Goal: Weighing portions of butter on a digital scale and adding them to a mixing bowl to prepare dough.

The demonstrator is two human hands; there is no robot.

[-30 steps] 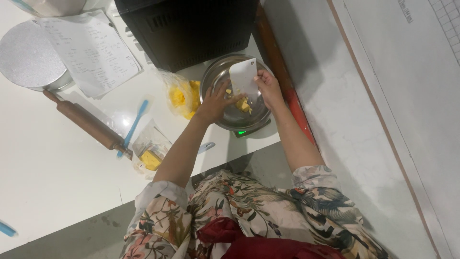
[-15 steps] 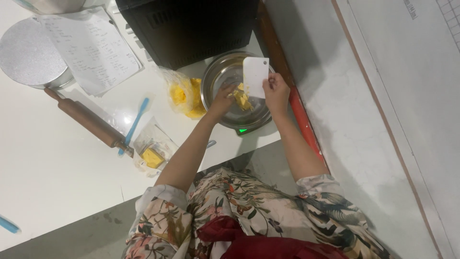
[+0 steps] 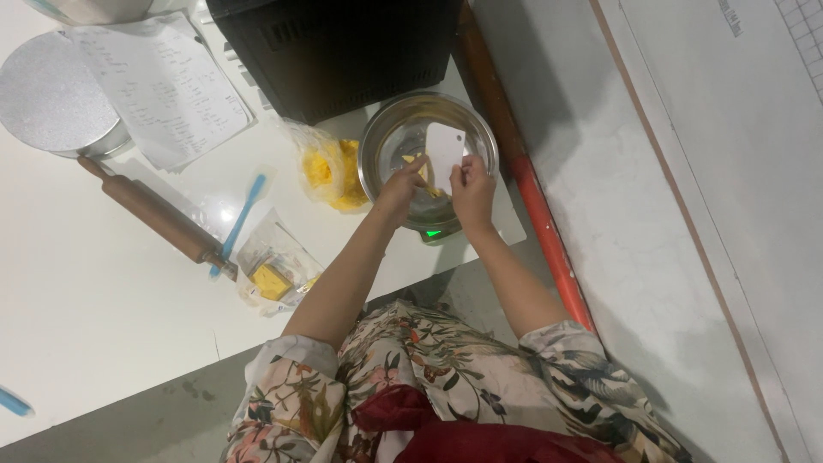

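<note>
On the table [image 3: 103, 300] the bowl [image 3: 390, 129] sits on a scale, so I'd keep my right hand [image 3: 473, 187], pinching the white scraper [image 3: 445, 153], tilted over it while my left hand's [image 3: 401, 184] closed fingertips wipe the yellow bit [image 3: 411, 159] down inside.

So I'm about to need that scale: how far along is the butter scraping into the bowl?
Midway. Some yellow pieces already lie in the steel bowl. Right hand holds the white scraper; left hand wipes it. A yellow block remains in the clear bag.
</note>
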